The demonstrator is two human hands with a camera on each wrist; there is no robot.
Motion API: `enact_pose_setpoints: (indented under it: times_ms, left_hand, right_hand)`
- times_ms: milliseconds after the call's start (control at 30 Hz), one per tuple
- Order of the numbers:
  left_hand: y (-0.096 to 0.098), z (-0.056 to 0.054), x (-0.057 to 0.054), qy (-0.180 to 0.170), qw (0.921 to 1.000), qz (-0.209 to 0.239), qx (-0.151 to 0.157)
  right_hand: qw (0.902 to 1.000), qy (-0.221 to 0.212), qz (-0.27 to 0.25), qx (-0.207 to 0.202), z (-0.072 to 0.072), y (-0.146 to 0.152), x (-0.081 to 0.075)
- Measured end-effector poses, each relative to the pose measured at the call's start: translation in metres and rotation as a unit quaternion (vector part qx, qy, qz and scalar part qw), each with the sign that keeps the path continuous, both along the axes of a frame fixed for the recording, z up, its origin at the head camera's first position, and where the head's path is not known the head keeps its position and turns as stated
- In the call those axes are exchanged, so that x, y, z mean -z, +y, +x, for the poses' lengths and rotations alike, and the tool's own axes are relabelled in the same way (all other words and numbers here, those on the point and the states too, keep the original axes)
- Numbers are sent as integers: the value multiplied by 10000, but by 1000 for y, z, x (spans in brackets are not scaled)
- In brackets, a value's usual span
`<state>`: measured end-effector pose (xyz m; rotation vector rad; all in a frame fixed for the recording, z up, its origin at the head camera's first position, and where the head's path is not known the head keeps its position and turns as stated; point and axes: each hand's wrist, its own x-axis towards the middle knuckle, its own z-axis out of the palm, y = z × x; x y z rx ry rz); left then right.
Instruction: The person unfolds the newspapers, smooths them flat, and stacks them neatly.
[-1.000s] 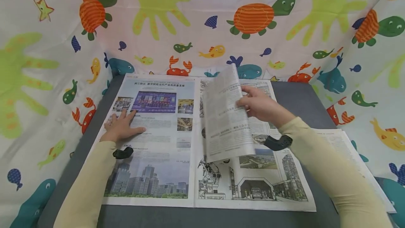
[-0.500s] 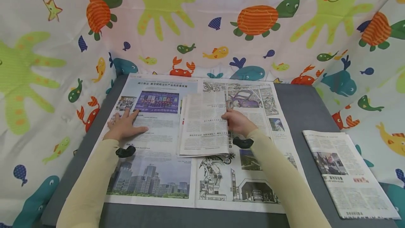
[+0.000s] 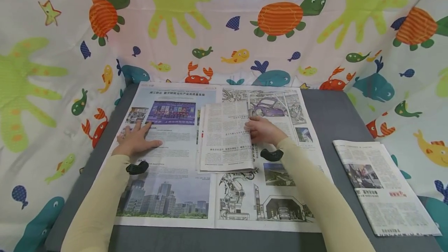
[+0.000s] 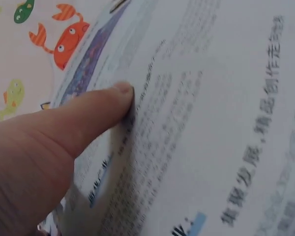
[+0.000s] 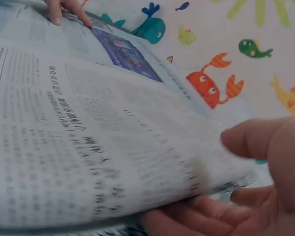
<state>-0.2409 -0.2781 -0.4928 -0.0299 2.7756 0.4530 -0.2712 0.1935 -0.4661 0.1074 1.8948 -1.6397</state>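
Note:
A folded newspaper [image 3: 225,139] lies across the centre fold of a large spread newspaper [image 3: 168,135]. My right hand [image 3: 264,129] is at its right edge. In the right wrist view, the right fingers [image 5: 201,214] curl under the edge of the folded newspaper [image 5: 88,147], while the thumb hangs over it. Whether the thumb touches the paper is hard to tell. My left hand [image 3: 134,139] rests with spread fingers on the left page of the spread newspaper. Its thumb [image 4: 108,101] lies against the printed text in the left wrist view.
Another folded newspaper [image 3: 388,189] lies at the right of the grey table [image 3: 325,116]. A cloth printed with sea animals [image 3: 224,30] hangs behind the table and at both sides. Each wrist wears a black band [image 3: 272,154].
My right hand has brought the folded newspaper left and down, from raised above the right page to flat over the centre fold. My left hand has stayed in place.

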Motion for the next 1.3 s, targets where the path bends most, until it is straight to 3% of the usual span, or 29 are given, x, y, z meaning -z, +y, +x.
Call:
enact_pose_setpoints:
  times_ms: [100, 167, 267, 367, 467, 500, 533, 633, 800, 900, 1133, 1300]
  left_hand:
    - [7, 0, -6, 210, 9996, 21, 178]
    - [20, 2, -11, 465, 9978, 64, 469]
    - [52, 7, -16, 705, 9911, 157, 1117]
    - [86, 15, -19, 630, 9822, 232, 1755]
    - [109, 22, -17, 381, 9781, 257, 2028]
    - [114, 23, -15, 293, 9780, 231, 2050]
    - [118, 25, -14, 210, 9786, 201, 2036]
    - [124, 27, -9, 24, 9799, 146, 1989]
    - [128, 28, -9, 1, 9804, 189, 1962]
    - [128, 28, -9, 19, 9809, 177, 1937]
    - [128, 26, -10, -37, 9805, 190, 1958]
    - [127, 26, -6, 31, 9810, 156, 1935]
  right_hand:
    - [9916, 423, 1220, -85, -2, 7, -18]
    - [9733, 891, 2108, -193, -2, 7, -29]
    - [9299, 1829, 3152, -500, 3, -7, -39]
    - [8664, 2908, 3881, -1192, 15, -39, -36]
    - [8109, 3531, 4203, -2028, 34, -76, -25]
    - [7987, 3602, 4245, -2282, 41, -86, -19]
    - [7933, 3573, 4245, -2508, 47, -95, -14]
    - [7891, 3389, 4214, -2912, 63, -115, 2]
    - [7883, 3307, 4308, -2893, 72, -129, 17]
    - [7892, 3304, 4332, -2834, 72, -132, 18]
    - [8031, 3083, 4292, -2752, 69, -138, 13]
    - [8039, 3168, 4291, -2632, 67, -143, 6]
